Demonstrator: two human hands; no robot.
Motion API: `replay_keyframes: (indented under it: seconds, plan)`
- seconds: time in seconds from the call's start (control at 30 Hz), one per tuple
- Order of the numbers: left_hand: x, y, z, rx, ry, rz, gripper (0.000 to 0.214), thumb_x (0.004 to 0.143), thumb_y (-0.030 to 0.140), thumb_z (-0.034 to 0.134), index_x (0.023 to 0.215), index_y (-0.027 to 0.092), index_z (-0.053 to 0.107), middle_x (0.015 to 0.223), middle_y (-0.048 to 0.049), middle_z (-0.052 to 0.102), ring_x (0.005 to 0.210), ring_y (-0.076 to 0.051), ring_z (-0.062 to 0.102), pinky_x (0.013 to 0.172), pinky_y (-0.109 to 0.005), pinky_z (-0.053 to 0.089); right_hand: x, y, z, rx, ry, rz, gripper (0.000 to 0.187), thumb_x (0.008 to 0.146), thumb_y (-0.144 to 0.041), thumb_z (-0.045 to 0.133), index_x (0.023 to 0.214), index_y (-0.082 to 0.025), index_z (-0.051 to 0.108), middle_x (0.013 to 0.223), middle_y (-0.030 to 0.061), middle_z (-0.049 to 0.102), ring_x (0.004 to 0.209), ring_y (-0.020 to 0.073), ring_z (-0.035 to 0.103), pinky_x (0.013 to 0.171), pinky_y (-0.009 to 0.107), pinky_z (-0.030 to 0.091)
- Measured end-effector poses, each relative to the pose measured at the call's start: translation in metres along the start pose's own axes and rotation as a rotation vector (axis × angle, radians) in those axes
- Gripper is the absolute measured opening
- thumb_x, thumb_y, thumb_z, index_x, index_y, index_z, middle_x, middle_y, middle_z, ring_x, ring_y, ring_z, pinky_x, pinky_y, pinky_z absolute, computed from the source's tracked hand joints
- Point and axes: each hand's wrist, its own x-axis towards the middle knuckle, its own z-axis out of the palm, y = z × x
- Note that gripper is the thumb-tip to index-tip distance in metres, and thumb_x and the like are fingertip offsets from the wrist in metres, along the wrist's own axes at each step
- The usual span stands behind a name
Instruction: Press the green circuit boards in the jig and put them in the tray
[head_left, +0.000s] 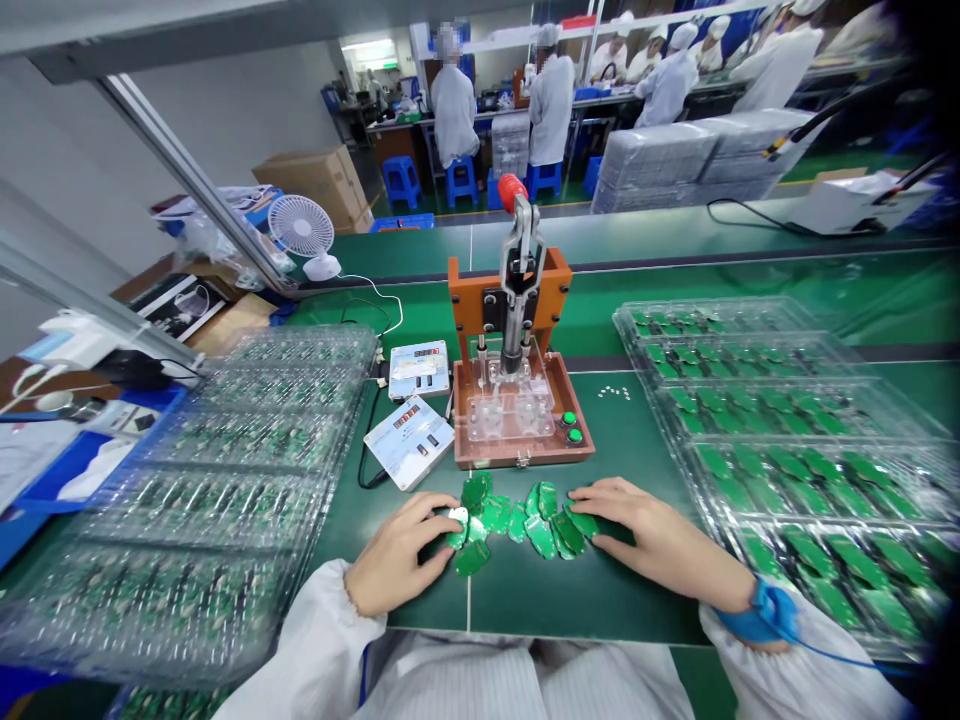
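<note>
Circuit boards (525,520) lie between both hands (401,555).

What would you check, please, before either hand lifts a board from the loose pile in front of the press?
1. Left hand on the pile of green boards: ok, fingers touch its left edge; whether they grip one, cannot tell.
2. Right hand: ok, lies flat on the pile's right edge.
3. Boards lying singly: not ok, they overlap.
4. Press lever: ok, stands upright.
5. Clear nest free of a board: cannot tell.
6. Blue wrist strap: ok, on the right wrist, cord attached.
</note>
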Motion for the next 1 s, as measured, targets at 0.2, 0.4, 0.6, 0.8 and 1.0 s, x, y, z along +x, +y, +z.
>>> replay_keyframes:
  seconds: [0.2,0.4,0.6,0.8,1.0]
  plan:
    - [0.016,0.015,-0.020,0.001,0.256,0.030,0.019,0.093,0.015,0.062,0.109,0.022,0.067,0.122,-0.0104,0.068,0.114,-0.023,0.066,0.098,-0.039,0.056,-0.009,-0.009,-0.013,0.051,0.146,0.019,0.032,0.098,-0.038,0.066,0.130,-0.035,0.069,0.135,0.0038,0.068,0.122,0.0274,0.067,0.104,0.046,0.059]
    - [0.093,0.006,-0.032,0.072,0.340,0.084,0.012,0.093,0.016,0.063,0.103,0.020,0.069,0.124,-0.0094,0.068,0.120,-0.026,0.062,0.103,-0.045,0.053,0.068,-0.024,-0.036,-0.010,0.439,-0.139,0.027,0.100,-0.040,0.064,0.121,-0.025,0.072,0.130,0.0092,0.069,0.122,0.0292,0.065,0.106,0.050,0.056]
    - [0.136,0.002,-0.030,0.099,0.235,0.023,0.016,0.086,0.012,0.070,0.101,0.018,0.070,0.121,-0.0081,0.070,0.118,-0.027,0.063,0.105,-0.045,0.052,0.125,-0.020,-0.037,-0.054,0.418,-0.235,0.028,0.094,-0.031,0.069,0.121,-0.024,0.072,0.125,0.0095,0.071,0.121,0.0294,0.065,0.107,0.051,0.054]
    - [0.134,0.006,-0.030,0.141,0.222,-0.017,0.014,0.086,0.012,0.070,0.098,0.017,0.071,0.122,-0.0084,0.070,0.118,-0.029,0.063,0.104,-0.046,0.053,0.126,-0.018,-0.035,-0.065,0.401,-0.286,0.025,0.095,-0.029,0.069,0.119,-0.024,0.072,0.126,0.0097,0.069,0.122,0.0290,0.063,0.108,0.050,0.053]
    - [0.129,0.008,-0.029,0.205,0.223,0.040,0.010,0.093,0.020,0.069,0.101,0.017,0.072,0.127,-0.0085,0.070,0.123,-0.030,0.060,0.108,-0.050,0.051,0.122,-0.017,-0.030,-0.104,0.422,-0.313,0.024,0.098,-0.034,0.068,0.118,-0.023,0.073,0.127,0.0106,0.071,0.124,0.0315,0.061,0.108,0.055,0.052]
